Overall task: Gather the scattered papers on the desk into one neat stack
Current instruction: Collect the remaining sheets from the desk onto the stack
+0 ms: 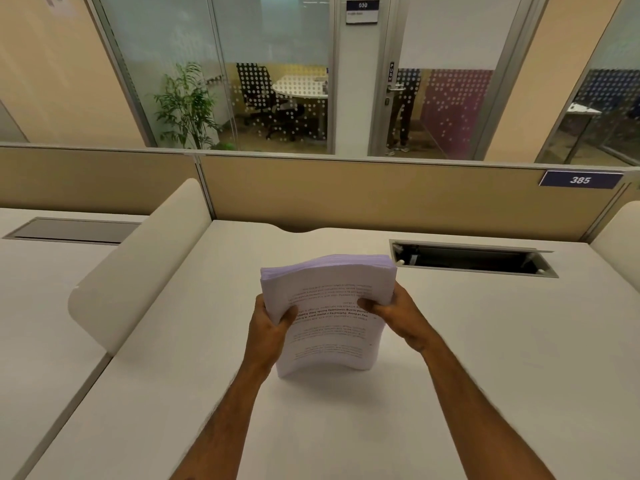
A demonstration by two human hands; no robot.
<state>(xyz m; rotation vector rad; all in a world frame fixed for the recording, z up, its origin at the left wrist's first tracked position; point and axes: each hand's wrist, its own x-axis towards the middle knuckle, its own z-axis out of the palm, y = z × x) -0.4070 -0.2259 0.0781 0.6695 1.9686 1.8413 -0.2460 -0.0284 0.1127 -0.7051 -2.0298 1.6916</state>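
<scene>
Desks take up the lower half of the view. At far left a neighbouring white surface carries a closed grey cable hatch (69, 230), and a rounded cream divider (138, 265) stands between it and the main white desk (485, 341). Toward the right rear of that desk an open cable hatch (474, 259) shows a dark recess, and a second cream divider (620, 230) rises at the right edge. A beige partition (346, 192) runs along the back and bears a blue plate (580, 180) reading 385 at its right end. Behind it is a glass wall with a potted plant (187, 105), a black office chair (259, 95) and a round white table (301, 86), then a door with a handle (391, 88) and a sign (362, 10) marked 030 above it. A person's legs (403, 112) show through the door glass. At the middle of the main desk a thick stack of papers (329, 317) is held upright on its short edge. Whether that lower edge touches the desk cannot be told. The left hand (268, 327) grips the stack's left side, thumb curled onto the front sheet and fingers wrapped behind. The right hand (394, 313) grips the right side in the same way, with its fingers hidden behind the sheets. The stack bows, its top curling away from the camera, where the sheet edges look lilac and slightly fanned. The front sheet is white with black print that reads upside down.
</scene>
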